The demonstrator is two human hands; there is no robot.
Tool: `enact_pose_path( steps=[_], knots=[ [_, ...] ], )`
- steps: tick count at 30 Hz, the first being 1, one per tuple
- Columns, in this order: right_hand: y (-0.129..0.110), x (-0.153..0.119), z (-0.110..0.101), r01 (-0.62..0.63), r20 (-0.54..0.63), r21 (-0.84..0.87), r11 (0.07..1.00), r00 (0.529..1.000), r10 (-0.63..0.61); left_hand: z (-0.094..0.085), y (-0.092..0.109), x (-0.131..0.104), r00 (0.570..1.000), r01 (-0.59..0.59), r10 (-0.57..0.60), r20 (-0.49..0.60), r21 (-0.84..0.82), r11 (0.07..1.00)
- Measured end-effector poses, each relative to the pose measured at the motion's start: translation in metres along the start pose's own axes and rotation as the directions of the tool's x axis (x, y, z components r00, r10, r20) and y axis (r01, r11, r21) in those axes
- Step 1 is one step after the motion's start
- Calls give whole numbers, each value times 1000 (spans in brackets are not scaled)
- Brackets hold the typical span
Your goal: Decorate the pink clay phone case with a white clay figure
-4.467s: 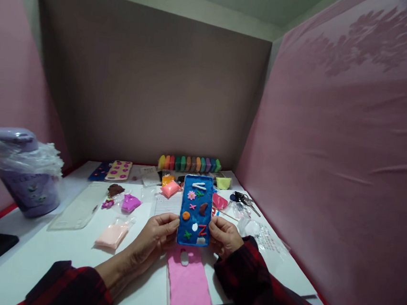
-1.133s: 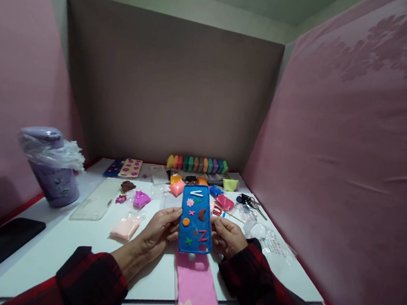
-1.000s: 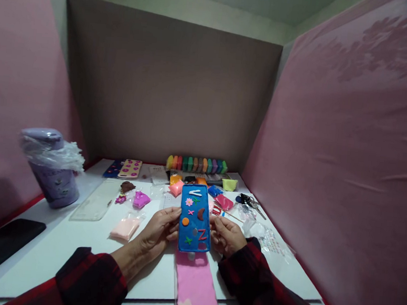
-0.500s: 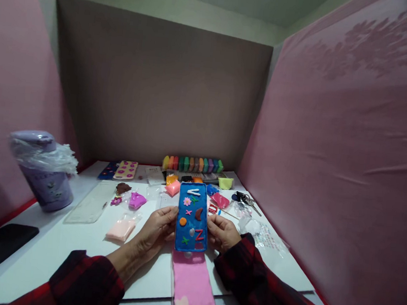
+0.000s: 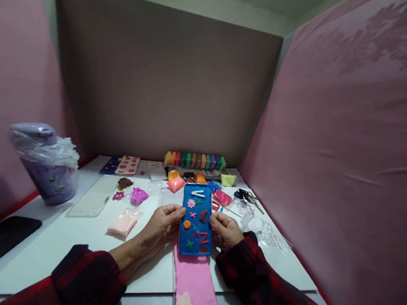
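Shifted slightly, the blue clay-decorated phone case point(image 5: 197, 219) now hides the oval hole of the pink clay-covered case point(image 5: 198, 281); left hand point(image 5: 164, 223) and right hand point(image 5: 226, 230) pinch its opposite side edges, holding it between them.

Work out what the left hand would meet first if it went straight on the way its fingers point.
The blue case, whose edge the left hand pinches; beyond, probably the right hand, though depth is unclear.
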State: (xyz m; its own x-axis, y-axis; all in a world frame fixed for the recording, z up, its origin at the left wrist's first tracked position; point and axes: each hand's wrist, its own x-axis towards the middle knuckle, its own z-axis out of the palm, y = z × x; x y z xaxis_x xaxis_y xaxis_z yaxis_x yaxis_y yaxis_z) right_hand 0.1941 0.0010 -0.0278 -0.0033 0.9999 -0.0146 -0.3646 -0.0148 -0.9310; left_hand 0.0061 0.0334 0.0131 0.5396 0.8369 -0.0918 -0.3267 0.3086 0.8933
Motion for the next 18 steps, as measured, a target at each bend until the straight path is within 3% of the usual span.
enact_pose_path(
  steps=[12,18],
  knots=[
    [-2,-1,-1,20,-36,3,1000,999,-20,0,0,0,999,-15,18,-36,73,997],
    [3,2,-6,11,-60,36,999,998,-9,1,1,0,999,-8,9,-45,33,999]
  ],
)
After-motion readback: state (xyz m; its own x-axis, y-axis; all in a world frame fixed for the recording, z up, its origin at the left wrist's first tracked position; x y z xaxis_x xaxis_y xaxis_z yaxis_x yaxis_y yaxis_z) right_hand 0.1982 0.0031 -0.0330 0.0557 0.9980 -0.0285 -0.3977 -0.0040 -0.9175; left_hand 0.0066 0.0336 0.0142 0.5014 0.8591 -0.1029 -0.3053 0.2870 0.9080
